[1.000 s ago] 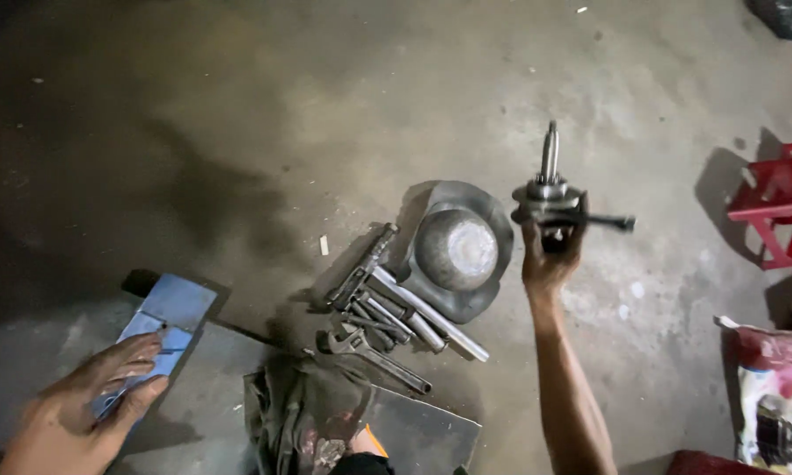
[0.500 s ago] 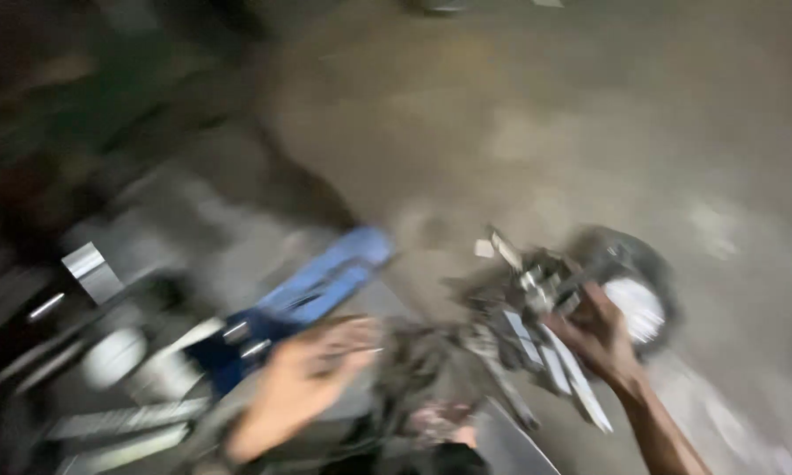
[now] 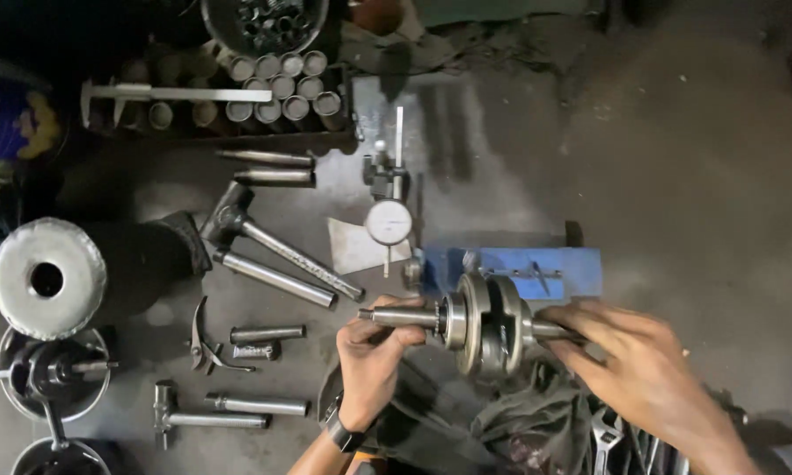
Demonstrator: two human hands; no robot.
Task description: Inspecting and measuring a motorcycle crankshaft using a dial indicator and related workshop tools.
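A steel crankshaft [image 3: 484,324] lies level between my two hands, just in front of a blue block [image 3: 545,268] on the floor. My left hand [image 3: 374,361], with a watch on its wrist, grips the left shaft end from below. The fingers of my right hand [image 3: 638,369] close on the right shaft end. Under the crankshaft there is a dark rag [image 3: 536,422].
A dial gauge on a stand [image 3: 388,222] rises just behind the crankshaft. A hammer [image 3: 277,246], several steel rods and a T-wrench [image 3: 207,415] lie to the left, by a big metal cylinder [image 3: 48,277]. A tray of sockets [image 3: 277,97] and a caliper [image 3: 176,92] sit at the back; spanners [image 3: 607,431] at bottom right.
The view has swung left to the tool area. The crankshaft, held upright in my right hand before, is now level in both hands. My left hand left the blue block.
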